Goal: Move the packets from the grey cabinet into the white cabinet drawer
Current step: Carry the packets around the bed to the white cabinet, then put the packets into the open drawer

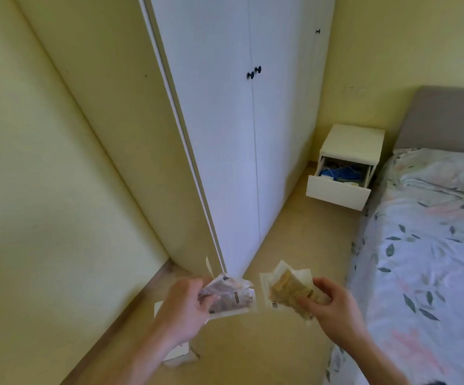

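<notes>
Head view, looking down and forward: a tall white wardrobe [225, 120] with dark knobs fills the centre, its near corner standing just beyond my hands. To its right, against the yellow wall, sits the small white cabinet [353, 143], its drawer [338, 194] pulled open with blue items inside. A bed [425, 245] with leaf-print cover runs along the right side, leaving a bare strip of floor [294, 232] between wardrobe and bed that leads to the drawer. My left hand [186, 307] grips a clear packet with greyish contents [231, 297], long axis lying roughly left to right. My right hand [333, 304] grips packets with yellowish contents [286, 290], fanned, long axes pointing up-left toward the wardrobe corner. Both bundles are held above the floor, well apart from the drawer.
</notes>
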A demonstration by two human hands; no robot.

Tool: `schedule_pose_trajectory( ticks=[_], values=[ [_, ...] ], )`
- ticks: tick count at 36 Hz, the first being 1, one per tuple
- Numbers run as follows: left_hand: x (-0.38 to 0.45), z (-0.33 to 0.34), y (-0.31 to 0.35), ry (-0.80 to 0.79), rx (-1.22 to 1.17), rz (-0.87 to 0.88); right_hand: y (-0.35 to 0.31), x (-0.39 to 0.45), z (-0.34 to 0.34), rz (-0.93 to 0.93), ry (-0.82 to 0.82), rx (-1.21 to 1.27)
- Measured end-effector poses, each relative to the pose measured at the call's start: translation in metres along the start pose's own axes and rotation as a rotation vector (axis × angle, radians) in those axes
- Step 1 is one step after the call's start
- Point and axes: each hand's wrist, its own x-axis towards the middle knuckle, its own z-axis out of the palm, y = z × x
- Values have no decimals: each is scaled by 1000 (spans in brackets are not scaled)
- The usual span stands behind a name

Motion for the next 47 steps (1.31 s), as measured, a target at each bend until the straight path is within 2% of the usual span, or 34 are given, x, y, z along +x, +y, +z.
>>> schedule_pose_trajectory(
  ticks=[5, 13, 19, 30, 37, 47],
  values=[
    [85, -15, 34, -119, 44, 167, -10, 34, -13, 89, 137, 12],
    [219, 8, 107, -208, -29, 412, -4, 77, -82, 236, 392, 52],
    [312, 33, 160, -251, -24, 481, 17, 147, -123, 301, 485, 57],
    [480, 78, 262, -302, -10, 455, 17, 321, -218, 314, 403, 27],
    [577, 98, 299, -314, 1, 429, 10, 431, -270, 274, 399, -2],
    [746, 141, 342, -406, -42, 439, 21, 594, -309, 353, 413, -26]
  ],
)
